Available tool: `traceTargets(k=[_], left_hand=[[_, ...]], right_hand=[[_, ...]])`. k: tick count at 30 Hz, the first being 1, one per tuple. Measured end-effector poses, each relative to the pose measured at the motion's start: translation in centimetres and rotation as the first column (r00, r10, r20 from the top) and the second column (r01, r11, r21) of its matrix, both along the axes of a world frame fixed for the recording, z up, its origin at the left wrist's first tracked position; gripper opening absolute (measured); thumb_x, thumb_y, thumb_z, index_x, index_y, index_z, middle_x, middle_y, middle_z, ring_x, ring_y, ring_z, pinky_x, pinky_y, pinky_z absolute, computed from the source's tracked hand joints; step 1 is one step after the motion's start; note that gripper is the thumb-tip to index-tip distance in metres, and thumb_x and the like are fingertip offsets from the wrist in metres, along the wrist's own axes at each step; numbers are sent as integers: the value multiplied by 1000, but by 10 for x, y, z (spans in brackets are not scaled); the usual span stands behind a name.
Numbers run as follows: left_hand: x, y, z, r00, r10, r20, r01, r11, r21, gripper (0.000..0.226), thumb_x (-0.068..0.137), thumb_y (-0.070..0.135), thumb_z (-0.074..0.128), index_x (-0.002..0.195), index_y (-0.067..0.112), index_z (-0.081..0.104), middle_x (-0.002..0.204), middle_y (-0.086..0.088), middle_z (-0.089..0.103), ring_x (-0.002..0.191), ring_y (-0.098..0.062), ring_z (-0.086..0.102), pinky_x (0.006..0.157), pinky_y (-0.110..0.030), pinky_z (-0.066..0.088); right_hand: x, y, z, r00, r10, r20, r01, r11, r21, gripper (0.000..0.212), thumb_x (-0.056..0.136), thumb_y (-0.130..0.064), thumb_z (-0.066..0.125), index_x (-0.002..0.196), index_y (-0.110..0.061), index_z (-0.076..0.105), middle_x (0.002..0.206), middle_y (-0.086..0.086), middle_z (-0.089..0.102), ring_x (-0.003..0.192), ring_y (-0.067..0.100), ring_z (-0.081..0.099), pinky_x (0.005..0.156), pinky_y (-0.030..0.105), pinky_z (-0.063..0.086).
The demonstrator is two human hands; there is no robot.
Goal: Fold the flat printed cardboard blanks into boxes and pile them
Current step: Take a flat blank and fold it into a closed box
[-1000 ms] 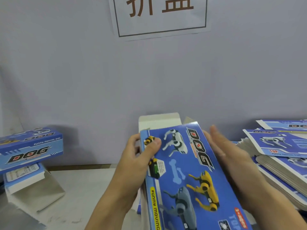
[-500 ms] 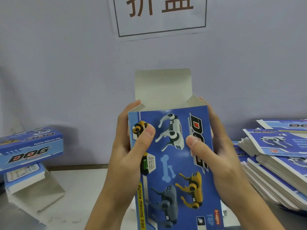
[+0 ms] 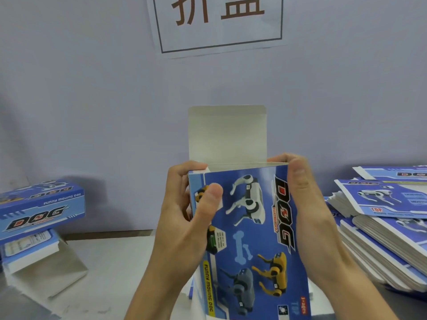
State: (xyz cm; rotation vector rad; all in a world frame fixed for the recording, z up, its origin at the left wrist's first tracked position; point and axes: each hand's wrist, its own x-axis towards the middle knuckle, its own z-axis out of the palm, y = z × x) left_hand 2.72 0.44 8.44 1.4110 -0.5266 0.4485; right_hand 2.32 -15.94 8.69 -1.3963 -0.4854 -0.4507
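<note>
I hold a blue printed cardboard box (image 3: 249, 229) upright in front of me, squared into a tube, with robot dogs and "DOG" on its face. Its white top lid flap (image 3: 227, 135) stands straight up. My left hand (image 3: 184, 222) grips the left edge, thumb on the front face. My right hand (image 3: 309, 218) grips the right edge, fingertips curled over the top right corner, pressing the small side flap inward. A stack of flat blanks (image 3: 388, 227) lies at the right. Folded boxes (image 3: 39, 204) are piled at the left.
A grey-white tabletop (image 3: 111, 269) runs below my hands. A lavender wall stands close behind, with a white paper sign (image 3: 219, 21) bearing brown characters. Under the left pile a box (image 3: 34, 257) lies with its white flap open.
The box went from tilted and nearly flat to upright and opened out. Its lid flap rose into full view. My right hand shifted from the face to the box's top right corner.
</note>
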Motion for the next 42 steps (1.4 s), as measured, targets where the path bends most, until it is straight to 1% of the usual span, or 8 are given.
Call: traceTargets(k=[2,5,12,21,25,27,30,42], left_hand=[[-2,-1,3,999,10,-44,-12,998,-64,38,84,66,53,100,33,57,82,-8,66,73,-26,70,56,-43,60],[-5,-10,7,994,113,-12,-113,982,-152,37,91,55,55,87,18,53,59,6,51,50,-5,53,45,-18,46],[-7,-14,11,978,209,-4,-205,956,-208,16,77,22,45,61,21,49,57,1,33,45,-12,32,36,-19,32],[-1,-7,8,990,81,-111,-102,975,-199,40,74,30,46,106,48,61,86,19,69,69,-16,67,56,-34,54],[-4,-10,8,996,91,-13,-92,974,-206,13,83,25,46,80,24,58,75,-4,53,55,-17,41,37,-24,37],[-3,-9,4,994,104,13,-98,969,-228,20,86,33,47,81,18,60,91,-4,67,64,-15,58,46,-24,46],[-4,-7,-1,999,-42,-9,36,938,-346,46,78,53,51,93,11,60,118,-7,69,98,-29,72,62,-30,57],[-1,-9,-4,999,-10,33,15,992,-126,21,89,47,58,97,28,58,95,-5,70,88,-30,74,52,-30,57]], right_hand=[[-4,2,-2,999,-47,-18,47,999,-12,49,84,-71,39,101,-29,56,69,14,51,60,18,52,52,32,49],[-4,3,3,999,-23,-42,25,999,36,41,88,-63,42,95,-24,54,73,26,54,58,29,55,50,44,49],[-6,2,8,999,-38,-34,40,997,68,11,79,-32,47,76,-23,51,57,7,48,50,24,49,38,30,38],[-7,7,10,994,-53,-92,55,998,24,39,77,-39,42,107,-54,62,98,31,59,76,56,55,72,67,51],[-5,7,6,995,-81,-55,82,996,25,22,81,-34,39,90,-24,56,77,33,43,60,33,42,54,47,38],[-3,4,2,987,-160,-3,160,987,0,24,84,-35,36,85,-19,54,73,26,43,57,33,42,52,45,35],[-3,3,-6,997,-69,-18,71,991,110,38,87,-45,36,89,-16,61,80,15,66,69,33,66,53,41,50],[-7,5,0,1000,-3,1,3,1000,29,24,87,-47,68,104,-33,60,89,4,74,74,23,75,52,25,56]])
